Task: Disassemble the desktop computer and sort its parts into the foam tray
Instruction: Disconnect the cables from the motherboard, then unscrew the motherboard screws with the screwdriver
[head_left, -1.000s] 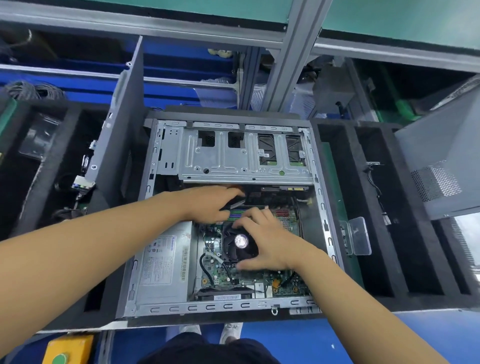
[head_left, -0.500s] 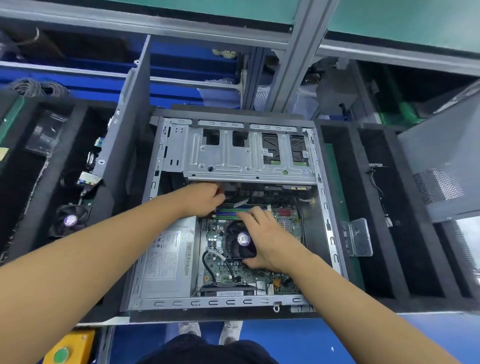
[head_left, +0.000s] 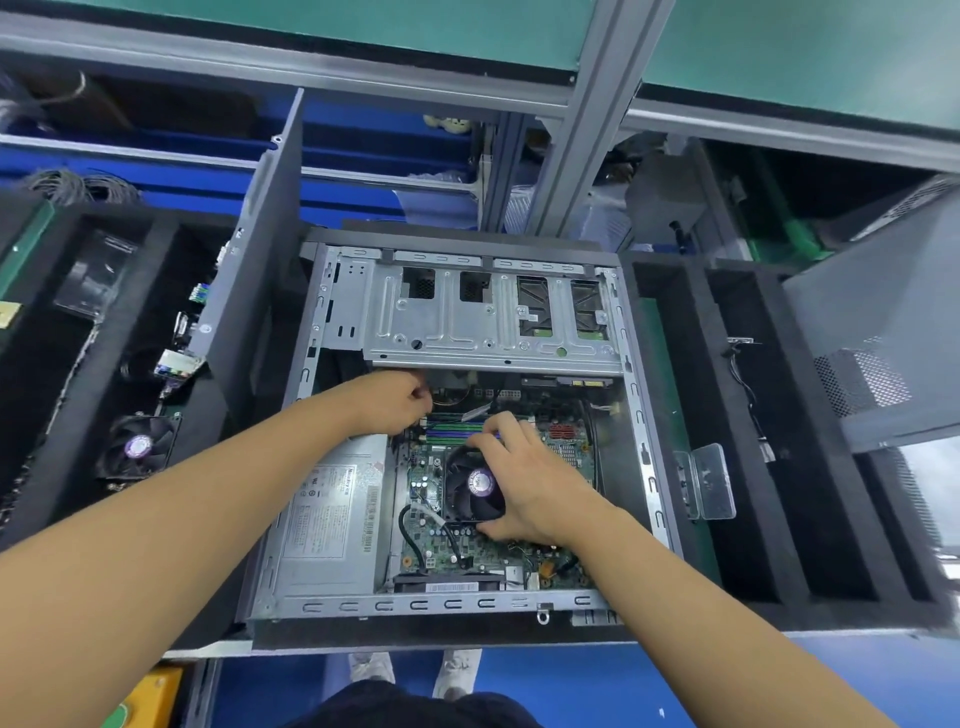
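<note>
Desktop computer (head_left: 441, 605), right hand (head_left: 530, 488) clasped around cooler fan (head_left: 467, 486) (left hand (head_left: 389, 400) curled beneath drive-cage edge (head_left: 493, 361), hold unclear)

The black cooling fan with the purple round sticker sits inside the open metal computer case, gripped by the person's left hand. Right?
No: the right hand grips the black cooling fan with the purple round sticker, inside the open metal computer case. The head view shows it.

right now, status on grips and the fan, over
Right grip round the fan, fan on the board. Left grip curled by the ram slots, hold unclear. Drive cage close above it.
</note>
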